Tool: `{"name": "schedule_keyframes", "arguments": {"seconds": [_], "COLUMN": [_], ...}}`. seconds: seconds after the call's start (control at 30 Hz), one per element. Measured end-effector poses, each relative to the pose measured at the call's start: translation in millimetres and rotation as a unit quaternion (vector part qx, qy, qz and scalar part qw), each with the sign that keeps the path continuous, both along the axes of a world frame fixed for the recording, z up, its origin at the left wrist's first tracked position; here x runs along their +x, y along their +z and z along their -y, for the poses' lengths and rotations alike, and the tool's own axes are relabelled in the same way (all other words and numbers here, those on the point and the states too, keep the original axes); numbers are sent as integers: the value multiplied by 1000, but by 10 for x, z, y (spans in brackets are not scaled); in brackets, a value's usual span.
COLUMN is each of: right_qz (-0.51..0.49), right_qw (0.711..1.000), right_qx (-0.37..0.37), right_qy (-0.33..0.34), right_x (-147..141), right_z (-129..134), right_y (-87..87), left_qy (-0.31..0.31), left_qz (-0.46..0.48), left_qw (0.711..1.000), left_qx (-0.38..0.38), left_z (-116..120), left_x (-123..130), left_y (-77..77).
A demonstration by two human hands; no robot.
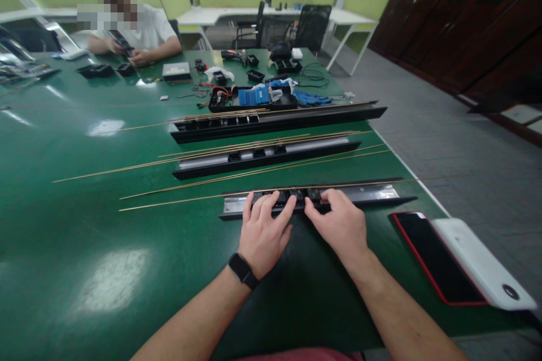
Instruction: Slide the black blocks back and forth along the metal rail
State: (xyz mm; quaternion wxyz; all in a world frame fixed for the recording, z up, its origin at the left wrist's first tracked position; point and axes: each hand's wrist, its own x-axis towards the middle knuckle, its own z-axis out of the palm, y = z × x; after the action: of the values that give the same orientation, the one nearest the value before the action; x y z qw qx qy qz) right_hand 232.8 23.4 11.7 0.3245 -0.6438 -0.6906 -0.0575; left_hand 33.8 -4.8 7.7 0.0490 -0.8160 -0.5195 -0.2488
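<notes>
A long black channel with a silvery inner strip (pixel 372 192) lies on the table in front of me, with several small black blocks (pixel 296 194) sitting in a row inside it. My left hand (pixel 263 231) rests over the row, its fingers spread and their tips on the blocks. Thumb and index finger of my right hand (pixel 342 224) close around a black block (pixel 313 194) at the right end of the row. A thin brass-coloured rod (pixel 190 199) runs along the channel and sticks out far to the left. My fingers partly hide the blocks.
Behind lie a second channel (pixel 305 152) and a third channel (pixel 322 118), with thin rods. A box of blue parts (pixel 254 96) stands farther back. A red-edged phone (pixel 438 256) and white device (pixel 483 262) lie right. A person (pixel 148 34) sits at far left holding something dark.
</notes>
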Motion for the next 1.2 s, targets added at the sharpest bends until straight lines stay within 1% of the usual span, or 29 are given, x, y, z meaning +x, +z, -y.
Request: {"name": "schedule_keyframes", "arguments": {"seconds": [0.17,0.43,0.67,0.73,0.9,0.97,1.1,1.2], "right_qz": [-3,-19,-43,-67,-147,-166,-168,-170], "right_qw": [1000,1000,999,998,986,983,984,983], "right_qx": [-3,-6,7,4,-34,-41,-53,-51], "right_qy": [-5,13,24,11,-67,-67,-40,-41], "right_x": [5,48,86,110,170,169,143,147], "right_z": [-8,-7,-20,-34,-58,-55,-48,-58], "right_y": [-1,-25,36,55,82,85,72,57], "left_qy": [1,2,2,2,3,4,6,5], "left_qz": [-1,-2,-6,-6,-7,-8,-7,-11], "left_qw": [1000,1000,1000,1000,1000,1000,1000,1000], "left_qx": [-3,1,-2,-3,-3,-3,-3,-4], "left_z": [3,8,8,9,8,5,0,3], "left_x": [-3,4,0,-5,0,4,6,4], "left_y": [4,-2,-10,-10,1,4,3,-2]}}
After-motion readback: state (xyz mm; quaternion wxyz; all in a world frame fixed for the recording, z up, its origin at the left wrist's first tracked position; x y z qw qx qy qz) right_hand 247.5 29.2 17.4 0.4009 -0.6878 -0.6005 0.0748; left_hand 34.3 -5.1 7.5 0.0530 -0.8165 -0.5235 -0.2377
